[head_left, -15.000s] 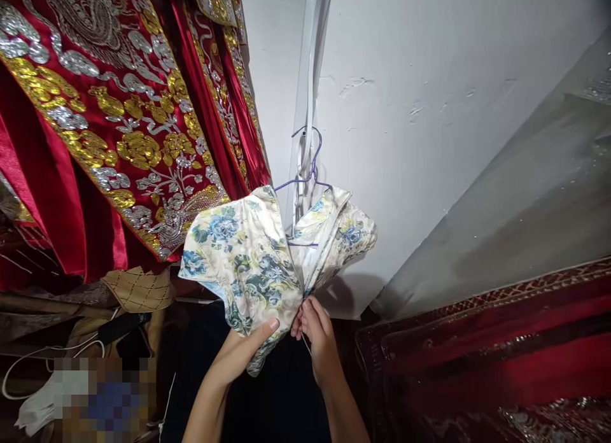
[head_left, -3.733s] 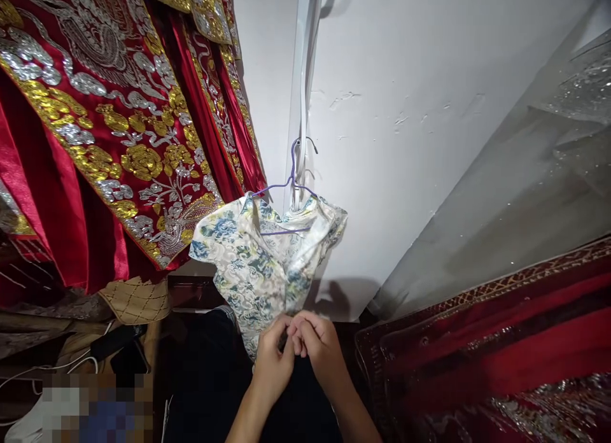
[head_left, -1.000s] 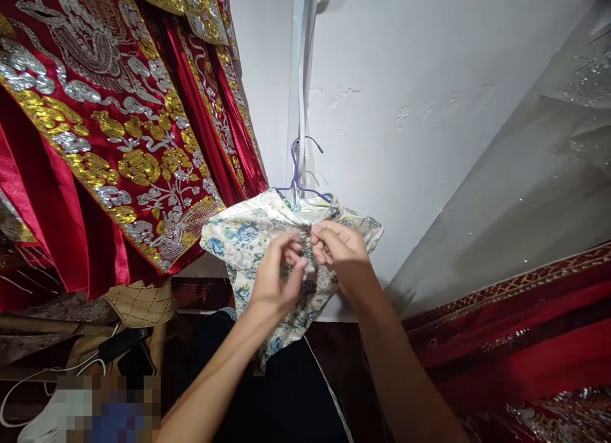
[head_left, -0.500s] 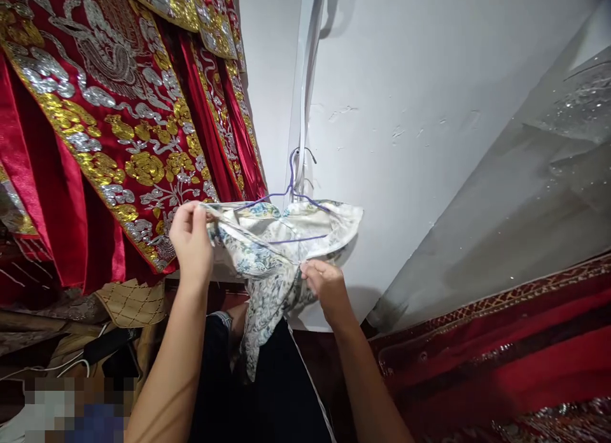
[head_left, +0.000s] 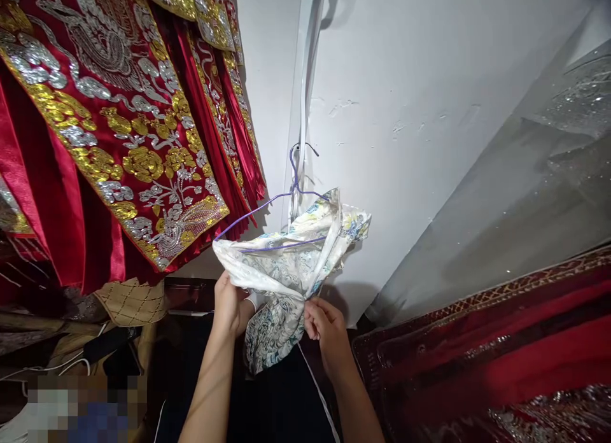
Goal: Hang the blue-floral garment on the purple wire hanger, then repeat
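Observation:
A purple wire hanger (head_left: 252,212) hangs by its hook against the white wall, and a white top with a blue, grey and yellow floral print (head_left: 279,331) is on it. The top's left shoulder sits over the hanger's left end; its right side is bunched near the other arm. My left hand (head_left: 228,306) is closed on the cloth below the left shoulder, its fingertips partly hidden behind the fabric. My right hand (head_left: 327,328) pinches the front of the neckline, where the two edges meet. The lower part of the top droops above my dark trousers.
Red garments with gold and silver embroidery (head_left: 143,166) hang at the left. Clear plastic sheeting (head_left: 501,169) covers something at the right, with red embroidered fabric (head_left: 520,341) below it. A black object (head_left: 112,344) and white cables lie at the lower left.
My left hand has moved down and right from the stretched shoulder edge, which now lies over the hanger's left end. My right hand has lowered slightly with the neckline; the right side has bunched up.

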The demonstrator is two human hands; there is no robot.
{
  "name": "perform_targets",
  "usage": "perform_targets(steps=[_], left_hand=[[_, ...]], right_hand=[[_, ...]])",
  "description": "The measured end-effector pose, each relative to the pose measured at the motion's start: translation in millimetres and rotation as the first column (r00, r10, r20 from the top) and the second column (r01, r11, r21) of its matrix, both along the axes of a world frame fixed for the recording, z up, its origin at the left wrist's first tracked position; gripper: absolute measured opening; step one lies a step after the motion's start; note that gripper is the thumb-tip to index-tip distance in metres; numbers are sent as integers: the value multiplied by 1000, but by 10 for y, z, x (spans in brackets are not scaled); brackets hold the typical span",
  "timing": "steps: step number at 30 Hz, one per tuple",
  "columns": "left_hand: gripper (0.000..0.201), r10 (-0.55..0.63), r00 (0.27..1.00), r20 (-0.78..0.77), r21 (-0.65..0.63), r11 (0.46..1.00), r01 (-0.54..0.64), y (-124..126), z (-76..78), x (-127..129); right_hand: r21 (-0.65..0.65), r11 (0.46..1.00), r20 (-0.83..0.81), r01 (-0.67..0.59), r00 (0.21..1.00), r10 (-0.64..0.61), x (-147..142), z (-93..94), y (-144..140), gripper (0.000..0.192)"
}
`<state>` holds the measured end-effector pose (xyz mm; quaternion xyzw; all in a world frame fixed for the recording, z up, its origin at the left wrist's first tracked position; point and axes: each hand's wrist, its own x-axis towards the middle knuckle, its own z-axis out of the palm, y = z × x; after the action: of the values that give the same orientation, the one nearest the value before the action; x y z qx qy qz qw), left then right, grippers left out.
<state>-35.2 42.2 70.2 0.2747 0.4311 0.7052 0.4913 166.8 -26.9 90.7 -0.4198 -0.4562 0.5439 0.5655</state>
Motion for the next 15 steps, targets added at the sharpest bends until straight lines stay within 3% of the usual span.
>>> perform_targets(steps=[3,7,12,15], left_hand=[[25,-122,983,-139,-5,993,122,-63,83,-56],[16,-233,909,-345,37,964,262,-164,299,-72],[24,-311,928,-204,194,916,350,-406,587,156],[18,-364,861,-356,262,845,466,-565,740,351]], right_hand=[[-22,999,-5,29,1000,-29,76,-24,-70,34],[-13,1000,122,-9,992,10,146,-99,-93,38],[130,981,225,142,960,-168,286,-162,71,44],[195,981,231,-4,972,-42,235,-95,159,50]])
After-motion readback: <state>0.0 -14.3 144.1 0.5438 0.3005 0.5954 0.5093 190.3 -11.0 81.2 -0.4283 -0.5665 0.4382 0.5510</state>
